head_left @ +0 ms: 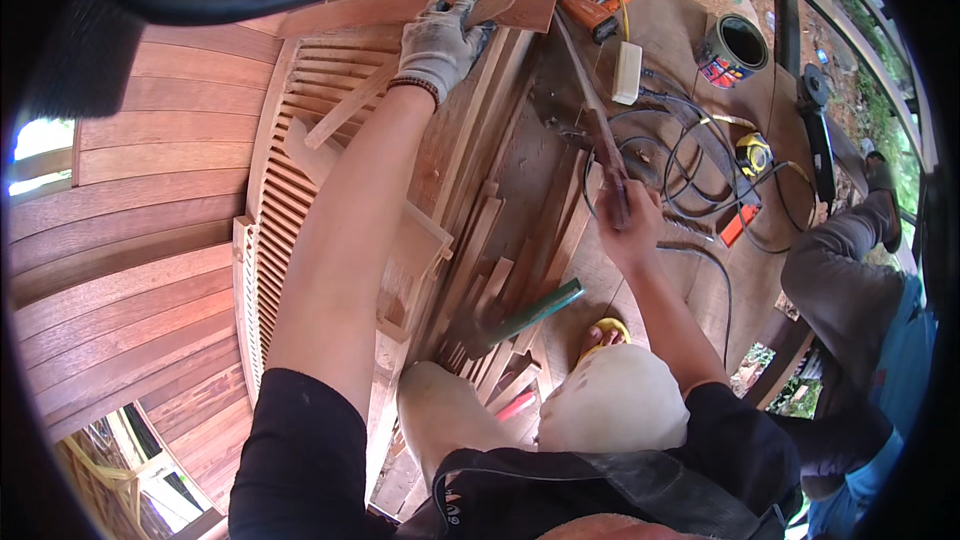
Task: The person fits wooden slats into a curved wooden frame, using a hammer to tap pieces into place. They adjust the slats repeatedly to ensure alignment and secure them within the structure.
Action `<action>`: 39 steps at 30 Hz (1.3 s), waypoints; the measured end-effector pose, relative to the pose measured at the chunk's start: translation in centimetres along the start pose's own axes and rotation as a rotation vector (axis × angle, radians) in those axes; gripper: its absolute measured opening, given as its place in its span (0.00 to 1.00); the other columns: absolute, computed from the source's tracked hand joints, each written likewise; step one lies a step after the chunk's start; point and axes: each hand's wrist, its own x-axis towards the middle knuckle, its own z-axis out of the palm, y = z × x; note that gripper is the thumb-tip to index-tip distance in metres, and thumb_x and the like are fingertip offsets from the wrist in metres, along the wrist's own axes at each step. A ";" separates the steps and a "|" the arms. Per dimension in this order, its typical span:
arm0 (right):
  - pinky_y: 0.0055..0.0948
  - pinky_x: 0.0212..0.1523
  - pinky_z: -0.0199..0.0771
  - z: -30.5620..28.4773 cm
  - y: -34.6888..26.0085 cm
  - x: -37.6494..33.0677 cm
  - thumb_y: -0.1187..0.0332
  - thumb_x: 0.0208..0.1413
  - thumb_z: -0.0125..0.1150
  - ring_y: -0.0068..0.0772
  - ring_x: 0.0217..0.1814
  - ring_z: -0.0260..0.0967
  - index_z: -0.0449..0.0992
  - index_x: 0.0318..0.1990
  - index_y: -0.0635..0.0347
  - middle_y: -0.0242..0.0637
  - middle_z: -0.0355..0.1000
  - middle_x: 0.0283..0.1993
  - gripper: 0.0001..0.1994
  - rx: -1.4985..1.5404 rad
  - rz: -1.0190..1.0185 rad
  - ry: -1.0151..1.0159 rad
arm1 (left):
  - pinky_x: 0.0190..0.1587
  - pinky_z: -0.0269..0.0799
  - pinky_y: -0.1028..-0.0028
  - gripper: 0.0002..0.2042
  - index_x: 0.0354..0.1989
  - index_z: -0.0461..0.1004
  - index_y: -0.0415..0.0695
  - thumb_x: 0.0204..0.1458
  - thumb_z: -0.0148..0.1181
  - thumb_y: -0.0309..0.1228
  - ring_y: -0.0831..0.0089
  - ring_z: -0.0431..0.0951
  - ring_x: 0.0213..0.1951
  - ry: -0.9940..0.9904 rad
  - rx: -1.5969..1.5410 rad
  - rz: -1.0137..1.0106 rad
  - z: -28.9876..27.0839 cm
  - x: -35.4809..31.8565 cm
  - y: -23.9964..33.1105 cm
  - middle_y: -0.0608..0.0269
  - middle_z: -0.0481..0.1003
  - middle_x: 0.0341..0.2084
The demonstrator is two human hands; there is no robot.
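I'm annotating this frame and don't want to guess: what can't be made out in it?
All in the head view:
- Left hand: palm hidden by its own gloved back.
- Long tool: handle partly covered by the right hand; blade edge too fine to read.
- Slatted panel: partly behind the left forearm.
- Can: contents lost in shadow.
- Co-worker: head cut off at right.

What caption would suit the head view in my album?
A gloved left hand rests on a wooden board by a slatted panel; the right hand grips an apparent handsaw.
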 end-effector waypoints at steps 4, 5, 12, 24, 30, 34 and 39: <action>0.34 0.33 0.68 -1.8 0.3 -0.9 0.72 0.57 0.64 0.36 0.31 0.70 0.72 0.40 0.62 0.39 0.71 0.29 0.07 0.250 0.270 0.048 | 0.61 0.63 0.51 0.25 0.65 0.68 0.66 0.57 0.58 0.47 0.48 0.69 0.61 -0.073 -0.036 -0.044 0.9 1.2 1.5 0.50 0.71 0.58; 0.32 0.34 0.68 -2.1 0.0 -1.0 0.72 0.58 0.64 0.33 0.31 0.70 0.73 0.40 0.62 0.37 0.71 0.29 0.07 0.311 0.290 0.075 | 0.62 0.62 0.51 0.25 0.65 0.69 0.65 0.56 0.59 0.47 0.48 0.68 0.61 -0.076 -0.040 -0.064 0.9 1.6 1.8 0.51 0.70 0.59; 0.19 0.29 0.64 -4.2 -2.3 2.0 0.75 0.59 0.64 0.14 0.30 0.64 0.69 0.40 0.59 0.29 0.70 0.31 0.08 0.539 0.173 0.056 | 0.68 0.50 0.52 0.23 0.61 0.73 0.61 0.55 0.56 0.47 0.49 0.60 0.66 0.035 -0.085 -0.194 4.3 3.0 0.4 0.54 0.67 0.62; 0.29 0.28 0.68 -6.2 -5.6 5.6 0.73 0.55 0.67 0.31 0.25 0.71 0.73 0.40 0.61 0.37 0.73 0.27 0.09 0.281 0.121 -0.099 | 0.71 0.47 0.54 0.23 0.57 0.75 0.54 0.59 0.50 0.51 0.57 0.61 0.68 0.037 -0.218 -0.268 3.8 5.4 3.1 0.56 0.69 0.61; 0.33 0.25 0.68 -6.9 -5.4 7.0 0.75 0.52 0.68 0.42 0.23 0.71 0.73 0.38 0.62 0.41 0.72 0.26 0.09 0.241 -0.027 -0.124 | 0.73 0.40 0.51 0.25 0.61 0.72 0.55 0.62 0.39 0.52 0.61 0.58 0.71 0.008 -0.075 -0.219 5.9 5.9 3.0 0.59 0.67 0.64; 0.38 0.24 0.66 -7.8 -6.2 7.9 0.79 0.43 0.67 0.48 0.23 0.69 0.74 0.33 0.62 0.43 0.68 0.25 0.09 0.287 0.001 -0.192 | 0.73 0.39 0.49 0.25 0.62 0.71 0.55 0.62 0.39 0.50 0.62 0.56 0.72 -0.049 -0.029 -0.253 5.3 5.8 3.6 0.59 0.66 0.66; 0.38 0.24 0.66 -8.1 -6.8 9.3 0.78 0.43 0.67 0.48 0.23 0.69 0.73 0.31 0.61 0.43 0.68 0.24 0.09 0.327 0.039 -0.221 | 0.73 0.38 0.46 0.24 0.61 0.72 0.56 0.62 0.39 0.49 0.60 0.55 0.72 -0.077 0.002 -0.255 4.7 5.9 3.7 0.60 0.65 0.66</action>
